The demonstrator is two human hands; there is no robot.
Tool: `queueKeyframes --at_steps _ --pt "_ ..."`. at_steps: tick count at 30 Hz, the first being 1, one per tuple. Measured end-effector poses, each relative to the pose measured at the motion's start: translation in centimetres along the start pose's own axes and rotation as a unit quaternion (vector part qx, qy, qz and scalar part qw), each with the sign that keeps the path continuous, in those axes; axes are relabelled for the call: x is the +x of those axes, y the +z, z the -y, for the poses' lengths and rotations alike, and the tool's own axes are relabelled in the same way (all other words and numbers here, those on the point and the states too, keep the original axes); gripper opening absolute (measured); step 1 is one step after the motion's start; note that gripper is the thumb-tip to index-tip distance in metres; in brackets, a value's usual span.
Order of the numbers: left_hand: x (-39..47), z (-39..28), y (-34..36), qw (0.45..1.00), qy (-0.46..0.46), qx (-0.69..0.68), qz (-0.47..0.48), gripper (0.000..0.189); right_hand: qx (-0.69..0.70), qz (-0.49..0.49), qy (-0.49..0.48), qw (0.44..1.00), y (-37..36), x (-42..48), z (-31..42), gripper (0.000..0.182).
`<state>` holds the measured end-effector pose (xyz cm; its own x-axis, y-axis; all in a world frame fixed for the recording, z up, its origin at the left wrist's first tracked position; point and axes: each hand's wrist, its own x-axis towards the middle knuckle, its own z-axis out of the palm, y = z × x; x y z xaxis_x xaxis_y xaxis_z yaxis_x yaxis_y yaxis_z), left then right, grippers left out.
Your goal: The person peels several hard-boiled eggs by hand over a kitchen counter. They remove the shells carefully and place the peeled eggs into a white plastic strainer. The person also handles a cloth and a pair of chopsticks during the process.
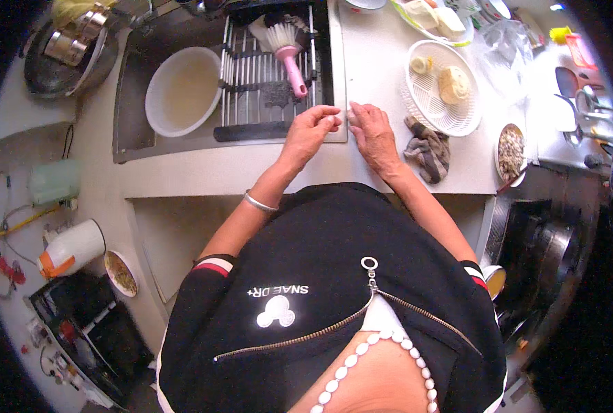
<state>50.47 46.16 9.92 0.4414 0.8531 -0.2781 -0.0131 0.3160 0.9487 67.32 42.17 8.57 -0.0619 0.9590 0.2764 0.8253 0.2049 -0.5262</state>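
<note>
My left hand [311, 128] is at the right rim of the sink, fingers curled with the thumb close to the fingertips. I see no object in it, though the inside of the grip is hidden. Just to the right, my right hand [374, 133] bends its fingers down at the white countertop [371, 67]; a small pale patch shows by its fingertips, too unclear to name. Beyond my left hand a pink-handled scrub brush [291, 62] lies on a metal drying rack [239, 98]. A crumpled dark cloth [430, 152] lies right of my right hand.
A white basin [182, 93] of cloudy water stands in the sink [133, 103]. To the right are a white plastic basket [419, 100] holding two pale food pieces and a bowl of chopped food [511, 149]. A dark pot [45, 85] sits at far left.
</note>
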Motion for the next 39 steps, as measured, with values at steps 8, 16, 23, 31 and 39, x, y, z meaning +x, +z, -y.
queueKeyframes --at_steps 8,16,23,31,39 --pt "0.0 -0.3 0.7 1.0 -0.022 -0.012 0.005 0.028 -0.018 -0.076 0.014 0.997 -1.1 0.6 1.0 0.05" --pt "-0.1 -0.5 1.1 1.0 -0.025 -0.009 0.008 0.03 0.012 -0.052 0.043 0.998 -0.9 -0.5 0.6 0.052" --pt "0.0 -0.3 1.7 1.0 -0.018 -0.012 0.016 0.034 0.038 -0.038 0.09 0.994 -0.6 -1.0 0.4 0.058" --pt "0.3 0.1 2.1 0.999 -0.033 0.003 0.003 0.035 -0.046 -0.011 0.064 0.997 -0.3 -1.2 0.7 0.062" --pt "0.6 1.1 1.8 0.999 -0.015 0.044 -0.003 0.035 0.05 0.018 0.061 0.997 -0.8 -0.9 -0.3 0.051"
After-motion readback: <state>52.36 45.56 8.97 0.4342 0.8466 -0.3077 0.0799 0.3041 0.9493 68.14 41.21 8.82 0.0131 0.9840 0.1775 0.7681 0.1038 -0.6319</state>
